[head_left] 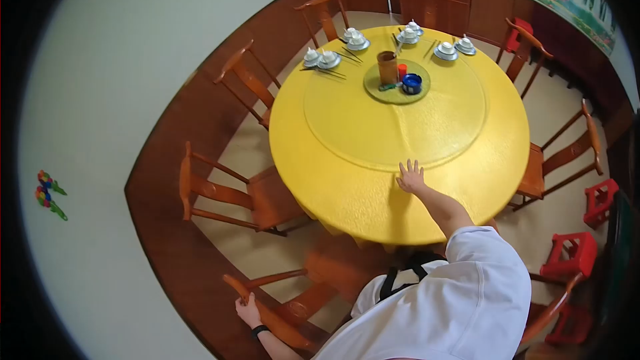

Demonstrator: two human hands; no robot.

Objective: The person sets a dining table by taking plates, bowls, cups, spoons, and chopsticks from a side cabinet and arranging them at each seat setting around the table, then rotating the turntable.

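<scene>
My left hand point(249, 312), with a black band at its wrist, is closed around the top rail of a wooden chair point(293, 308) at the lower left. My right hand point(411, 177) reaches forward with its fingers spread, over the near part of a round table with a yellow cloth point(347, 200). It is near the rim of the large glass turntable point(333, 140); whether it touches the surface I cannot tell. On a small round stand point(400, 97) at the turntable's centre are a brown holder point(387, 68), a red container point(402, 71) and a blue ashtray-like bowl point(412, 84).
Several stacked white dish sets point(358, 41) with chopsticks point(327, 73) line the table's far side. Wooden chairs point(227, 190) surround it. Red stools point(569, 255) stand at the right. A wooden cabinet point(433, 10) is at the back, beyond the table.
</scene>
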